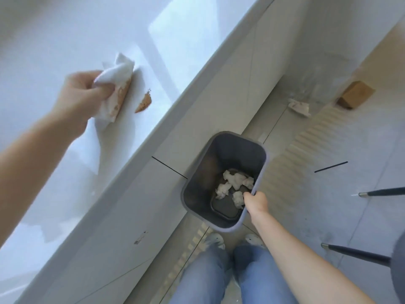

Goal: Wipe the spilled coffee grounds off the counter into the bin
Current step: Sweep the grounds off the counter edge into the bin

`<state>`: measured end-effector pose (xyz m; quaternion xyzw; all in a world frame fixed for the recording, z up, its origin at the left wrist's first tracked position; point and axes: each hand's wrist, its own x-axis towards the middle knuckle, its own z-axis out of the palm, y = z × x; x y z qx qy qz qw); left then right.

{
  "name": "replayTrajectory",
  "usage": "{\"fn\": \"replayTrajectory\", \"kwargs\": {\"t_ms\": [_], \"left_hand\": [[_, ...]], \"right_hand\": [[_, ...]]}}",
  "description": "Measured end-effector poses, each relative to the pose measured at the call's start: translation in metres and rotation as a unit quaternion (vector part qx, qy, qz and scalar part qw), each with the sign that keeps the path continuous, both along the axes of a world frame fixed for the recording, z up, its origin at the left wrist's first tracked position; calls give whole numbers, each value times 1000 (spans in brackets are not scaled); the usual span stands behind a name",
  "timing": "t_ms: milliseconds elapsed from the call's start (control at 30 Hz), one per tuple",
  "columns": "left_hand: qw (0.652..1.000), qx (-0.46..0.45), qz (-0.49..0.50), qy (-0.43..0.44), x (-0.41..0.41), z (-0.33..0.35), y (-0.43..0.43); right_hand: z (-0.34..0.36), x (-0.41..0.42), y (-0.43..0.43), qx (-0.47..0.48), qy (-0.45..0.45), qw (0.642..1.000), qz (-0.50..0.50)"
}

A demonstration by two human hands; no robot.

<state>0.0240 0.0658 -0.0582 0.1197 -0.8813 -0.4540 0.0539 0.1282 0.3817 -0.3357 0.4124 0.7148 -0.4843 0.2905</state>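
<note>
On the glossy white counter (65,29) lies a small brown streak of coffee grounds (143,103), a short way in from the counter's edge. My left hand (84,95) grips a crumpled white paper towel (117,84), stained brown along its lower side, just left of the grounds. My right hand (256,201) holds the rim of a grey bin (197,194), which sits below the counter's edge in front of the cabinet. Several crumpled white tissues (235,185) lie at the bin's bottom.
White cabinet fronts (131,205) run below the counter. A crumpled tissue (299,107) and a wooden block (355,95) lie on the floor at the far right. Dark chair legs (355,254) stand at the right. My jeans and shoes (213,240) are at the bottom.
</note>
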Motion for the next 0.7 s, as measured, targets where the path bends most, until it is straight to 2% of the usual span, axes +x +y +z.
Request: {"fn": "replayTrajectory", "kwargs": {"t_ms": [233, 367, 533, 700], "left_hand": [[998, -36, 41, -15, 5, 2, 18], [998, -37, 39, -26, 4, -1, 21], [999, -6, 14, -45, 11, 4, 26], [999, -14, -1, -40, 14, 11, 31]], "right_hand": [[107, 4, 2, 2, 36, 999, -34], [159, -1, 2, 9, 93, 994, -59], [209, -5, -7, 11, 150, 986, -77], [240, -6, -22, 21, 212, 971, -109]]}}
